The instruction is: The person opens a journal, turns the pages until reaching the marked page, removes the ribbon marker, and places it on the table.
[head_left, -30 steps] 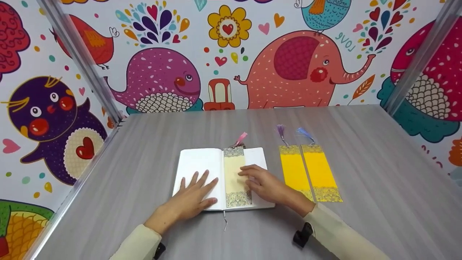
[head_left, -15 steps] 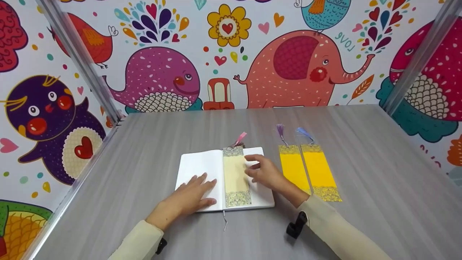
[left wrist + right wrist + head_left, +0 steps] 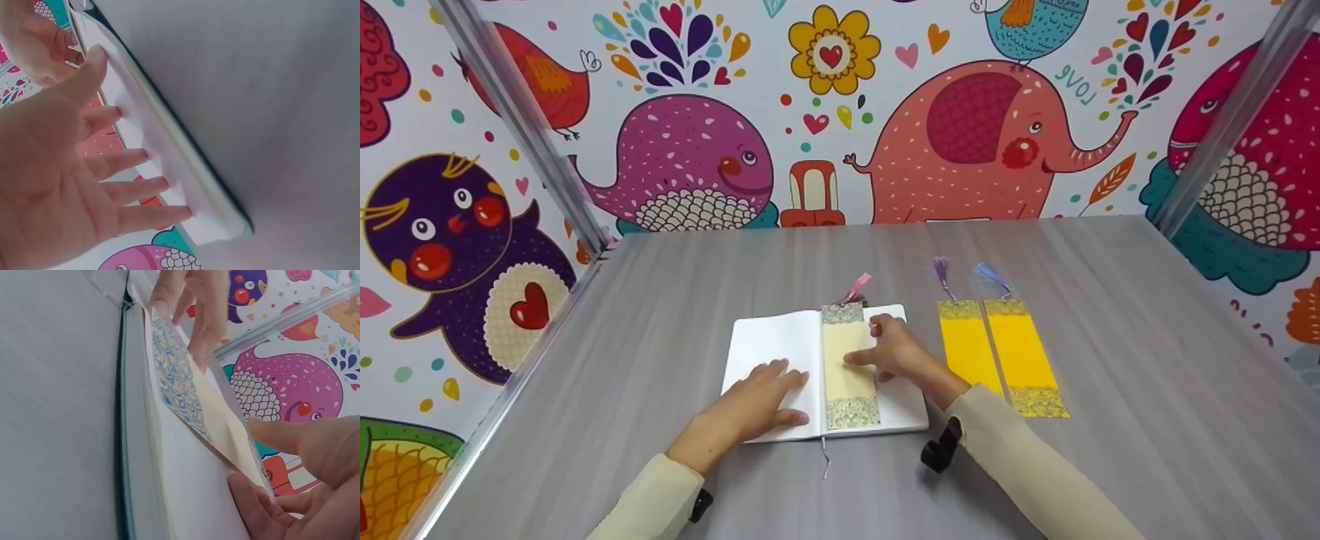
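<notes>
A white-paged notebook (image 3: 772, 341) lies open in the head view, a thin ribbon marker (image 3: 826, 459) trailing from its lower edge. On its right page is a cream bookmark (image 3: 841, 364), patterned at both ends, with a pink tassel (image 3: 857, 285). My left hand (image 3: 754, 403) rests on the left page, fingers spread and slightly bent. At the bookmark's right edge, my right hand (image 3: 901, 352) pinches it, thumb across the face and other fingers curled at the edge. The right wrist view shows those curled fingertips (image 3: 242, 484) by the slightly bowed edge.
Right of the notebook lie two yellow bookmarks side by side, one with a purple tassel (image 3: 942, 271), one with a blue tassel (image 3: 991, 276). The grey table (image 3: 682, 285) meets a cartoon-printed wall (image 3: 825, 112) at the back. Metal posts (image 3: 521, 127) stand at the sides.
My right hand has moved slightly left, its thumb now across the cream bookmark and its fingers curled at the right edge. The left hand stays on the page, fingers drawn in a little.
</notes>
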{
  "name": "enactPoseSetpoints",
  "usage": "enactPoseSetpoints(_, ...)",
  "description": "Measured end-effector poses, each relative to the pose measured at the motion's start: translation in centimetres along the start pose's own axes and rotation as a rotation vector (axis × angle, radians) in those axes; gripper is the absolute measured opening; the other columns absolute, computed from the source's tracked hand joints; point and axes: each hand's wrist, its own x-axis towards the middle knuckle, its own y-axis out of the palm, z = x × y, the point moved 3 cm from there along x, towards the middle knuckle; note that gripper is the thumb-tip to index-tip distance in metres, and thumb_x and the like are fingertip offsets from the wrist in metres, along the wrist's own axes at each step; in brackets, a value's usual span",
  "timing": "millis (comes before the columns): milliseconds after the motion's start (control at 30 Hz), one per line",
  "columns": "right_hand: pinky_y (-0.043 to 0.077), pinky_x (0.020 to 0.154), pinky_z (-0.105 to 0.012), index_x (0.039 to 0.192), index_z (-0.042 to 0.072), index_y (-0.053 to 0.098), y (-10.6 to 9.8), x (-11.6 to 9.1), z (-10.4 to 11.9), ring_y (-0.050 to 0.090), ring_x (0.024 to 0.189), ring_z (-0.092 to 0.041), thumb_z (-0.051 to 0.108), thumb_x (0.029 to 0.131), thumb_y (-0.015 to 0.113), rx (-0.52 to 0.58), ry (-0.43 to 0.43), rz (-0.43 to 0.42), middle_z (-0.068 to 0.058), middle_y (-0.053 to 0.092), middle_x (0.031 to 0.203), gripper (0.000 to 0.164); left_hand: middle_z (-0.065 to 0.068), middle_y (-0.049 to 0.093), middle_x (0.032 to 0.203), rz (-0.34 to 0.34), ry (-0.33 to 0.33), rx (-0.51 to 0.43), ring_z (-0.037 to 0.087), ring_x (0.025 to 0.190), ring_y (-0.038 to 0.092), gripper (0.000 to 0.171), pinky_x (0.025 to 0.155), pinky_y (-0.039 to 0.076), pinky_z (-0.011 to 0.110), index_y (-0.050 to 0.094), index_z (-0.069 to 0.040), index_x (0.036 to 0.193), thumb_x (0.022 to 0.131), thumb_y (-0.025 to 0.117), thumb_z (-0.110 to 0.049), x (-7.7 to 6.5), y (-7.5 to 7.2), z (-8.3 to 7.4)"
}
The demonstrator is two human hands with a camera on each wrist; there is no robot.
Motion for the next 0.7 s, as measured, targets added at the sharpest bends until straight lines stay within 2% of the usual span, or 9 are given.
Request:
enactPoseSetpoints(167,0.051,0.049,-0.022,0.143,0.001,0.044,0.4,0.0,0.7,0.058,0.078,-0.021,0.026,0.073,0.091,-0.151,0.009,-0.026,-0.023,0.046,0.137,0.089,0.027,0.048,0.150,-0.029,0.022,0.020,0.046,0.140,0.044,0.062,0.110,0.041,0.062,0.058,-0.007,0.140,0.088,0.074,-0.038,0.2,-0.1,-0.1)
enactPoseSetpoints(400,0.051,0.050,-0.023,0.143,-0.002,0.043,0.7,0.0,1.2,0.059,0.084,-0.026,0.032,0.070,0.092,-0.290,0.004,-0.025,-0.025,0.049,0.130,0.094,0.027,0.046,0.151,-0.029,0.012,0.000,0.047,0.142,0.041,0.063,0.110,0.038,0.067,0.057,-0.008,0.141,0.088,0.073,-0.039,0.1,0.0,-0.1)
enactPoseSetpoints(567,0.047,0.045,-0.023,0.137,-0.004,0.046,0.7,0.1,1.1,0.058,0.073,-0.022,0.024,0.071,0.092,-0.258,-0.017,-0.009,-0.026,0.056,0.123,0.086,0.028,0.044,0.152,-0.035,0.011,-0.038,0.048,0.143,0.039,0.064,0.110,0.035,0.070,0.056,-0.007,0.142,0.088,0.073,-0.037,-0.1,0.0,0.1)
enactPoseSetpoints(700,0.044,0.043,-0.021,0.144,-0.004,0.041,0.5,0.2,0.9,0.053,0.060,-0.016,0.016,0.072,0.090,-0.175,-0.008,0.006,-0.025,0.060,0.123,0.089,0.027,0.043,0.153,-0.036,0.004,-0.056,0.048,0.144,0.038,0.064,0.110,0.033,0.071,0.055,-0.007,0.142,0.089,0.073,-0.037,-0.2,0.1,0.1)
